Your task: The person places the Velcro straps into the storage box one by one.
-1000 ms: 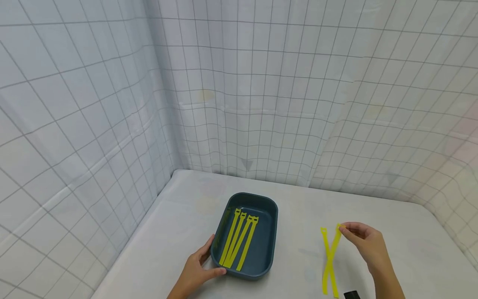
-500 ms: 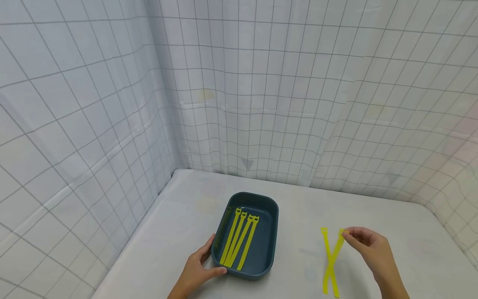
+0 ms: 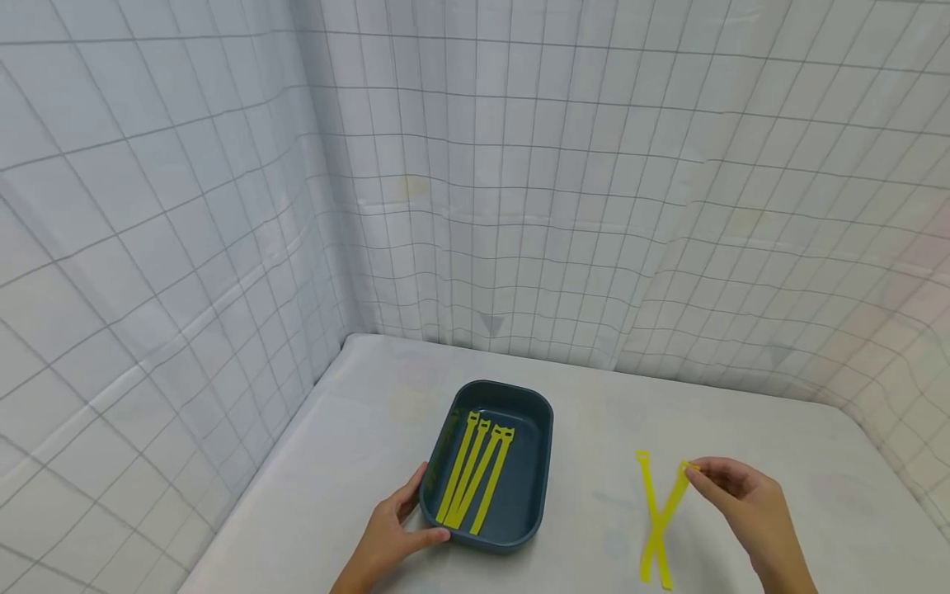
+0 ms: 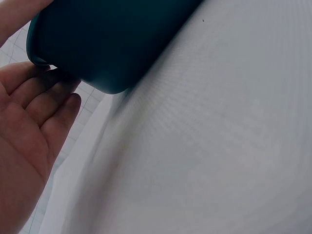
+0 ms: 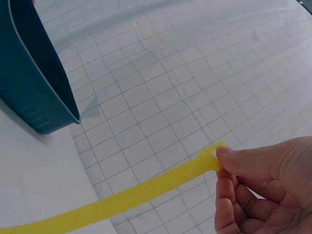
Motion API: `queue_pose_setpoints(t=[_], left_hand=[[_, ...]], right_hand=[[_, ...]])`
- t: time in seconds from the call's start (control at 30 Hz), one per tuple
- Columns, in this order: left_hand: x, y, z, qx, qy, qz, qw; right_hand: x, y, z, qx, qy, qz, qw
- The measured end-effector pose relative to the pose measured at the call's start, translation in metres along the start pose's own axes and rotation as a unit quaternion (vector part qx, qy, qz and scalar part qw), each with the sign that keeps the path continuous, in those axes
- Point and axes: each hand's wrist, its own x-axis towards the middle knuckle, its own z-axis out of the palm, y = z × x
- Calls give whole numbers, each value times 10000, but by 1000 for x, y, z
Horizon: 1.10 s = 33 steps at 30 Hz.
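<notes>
A dark teal tray [image 3: 525,487] stands on the white-covered table, with several yellow cable straps [image 3: 490,480] lying lengthwise along its left side. My left hand [image 3: 389,528] holds the tray's near left corner, thumb along the front and fingers at the left side. To the right, my right hand [image 3: 750,507] pinches the slotted head of a yellow cable strap [image 3: 674,498] between thumb and fingers. That strap slants down and crosses another yellow strap [image 3: 648,481] on the table. In the right wrist view, the pinched strap [image 5: 146,191] has its head raised.
White cloth walls [image 3: 490,206] with a dark grid surround the table on the left, back and right. The table cover [image 3: 594,429] runs between the tray and the two crossed straps.
My right hand has moved slightly right and nearer, drawing the strap's head away from the other strap's head. My left hand and the tray stay in place.
</notes>
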Motion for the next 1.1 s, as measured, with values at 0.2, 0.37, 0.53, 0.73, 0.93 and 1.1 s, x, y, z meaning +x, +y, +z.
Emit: queue_pose_setpoints(t=[0.2, 0.37, 0.53, 0.73, 0.93, 1.1], left_hand=[[1, -2, 1, 186, -13, -58, 9998], [1, -2, 2, 197, 11, -37, 9998], [1, 1, 1, 128, 33, -27, 9999], [0, 4, 1, 65, 42, -9, 10000], [0, 2, 1, 142, 36, 2, 9999], [0, -1, 1, 122, 44, 67, 9999]], right_hand=[[-6, -5, -4, 63, 106, -56, 9999], [-10, -11, -5, 20, 105, -113, 9999], [-15, -19, -7, -183, 311, -405, 9985], [-15, -29, -6, 72, 470, -635, 9968], [-5, -39, 3, 527, 662, -916, 9922], [2, -51, 12, 1115, 615, -1080, 9860]])
